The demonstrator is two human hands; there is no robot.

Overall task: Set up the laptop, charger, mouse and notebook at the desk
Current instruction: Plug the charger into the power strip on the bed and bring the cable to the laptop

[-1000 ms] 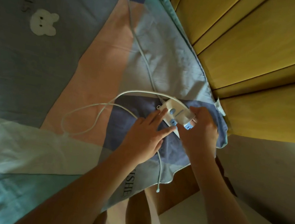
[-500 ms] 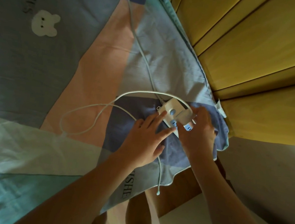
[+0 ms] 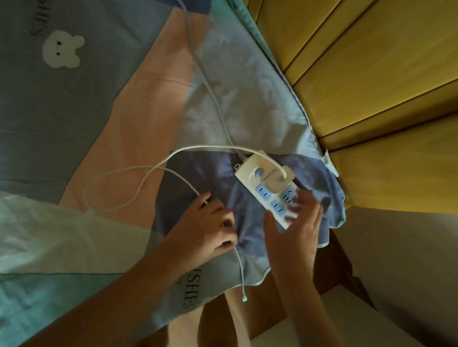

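A white power strip [image 3: 263,191] with blue sockets lies on the bed cover near its right corner. The white charger [image 3: 278,176] is plugged into the strip's far end. Its thin white cable [image 3: 121,176] loops left over the cover, and its free connector end [image 3: 244,299] hangs past the cover's front edge. My left hand [image 3: 208,229] is curled around this cable, left of the strip. My right hand [image 3: 297,233] hovers with fingers spread over the strip's near end, blurred and holding nothing.
The patchwork bed cover [image 3: 67,121] in blue, pink and teal fills the left side. The strip's own grey cord [image 3: 205,81] runs to the far edge. A yellow padded headboard [image 3: 380,91] stands at the right, with pale floor [image 3: 428,275] below it.
Both hands have come off the strip and charger. My left hand moved back and left and closed on the cable. My right hand opened and drew back to the strip's near end.
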